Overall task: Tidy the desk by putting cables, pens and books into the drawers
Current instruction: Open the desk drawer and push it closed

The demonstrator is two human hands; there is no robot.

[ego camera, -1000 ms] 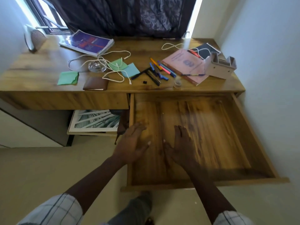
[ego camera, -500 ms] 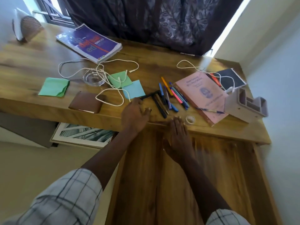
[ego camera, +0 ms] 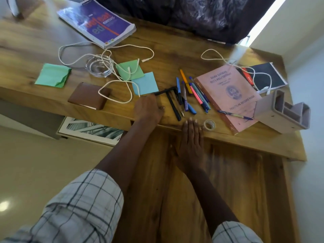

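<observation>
Both hands have come up from the open drawer to the worktop edge. The right hand lies flat, its grip wide and empty, while the left hand curls at the pens; I cannot tell its grip. Pens, cable and books all lie on the worktop, so nothing is stowed yet.

The thick paperback book is purple with orange lettering, the thin record book pale pink, the leather wallet brown, the looped cable white, the shirt sleeve white with dark checks.
</observation>
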